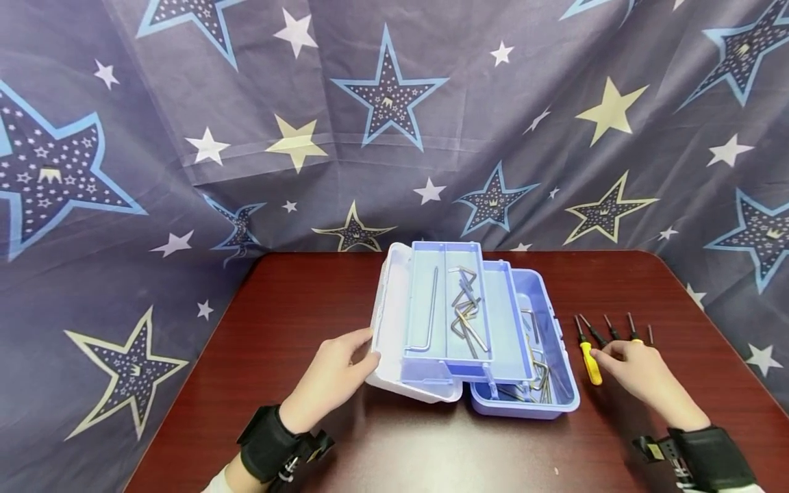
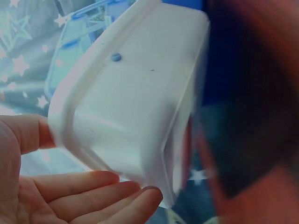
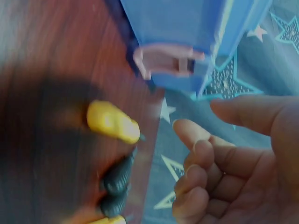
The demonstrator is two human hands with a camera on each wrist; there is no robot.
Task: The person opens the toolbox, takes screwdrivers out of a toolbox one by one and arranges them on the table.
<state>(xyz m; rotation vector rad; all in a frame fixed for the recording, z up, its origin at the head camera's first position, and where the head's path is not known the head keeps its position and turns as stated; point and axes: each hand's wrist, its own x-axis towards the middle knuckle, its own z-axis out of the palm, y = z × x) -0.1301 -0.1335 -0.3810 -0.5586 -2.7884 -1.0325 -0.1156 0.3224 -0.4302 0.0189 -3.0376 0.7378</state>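
My left hand [image 1: 329,373] grips the near left edge of the white lid [image 1: 388,322] of an open blue toolbox [image 1: 524,411]. In the left wrist view, the thumb is at the lid's rim [image 2: 63,112] and the fingers lie below it. My right hand [image 1: 641,375] is over a row of screwdrivers right of the box, with loosely bent fingers and nothing held. Nearest to it is a yellow-handled screwdriver [image 1: 590,363]; its handle [image 3: 112,122] stands apart from the fingertips in the right wrist view. The hand partly hides the other screwdrivers.
Hex keys [image 1: 468,308] lie in the raised upper tray [image 1: 425,287], with more hex keys [image 1: 542,376] in the box's bottom. A lower tray [image 1: 502,301] sits between them. Star-patterned cloth [image 1: 394,185] hangs behind the dark red table [image 1: 296,294].
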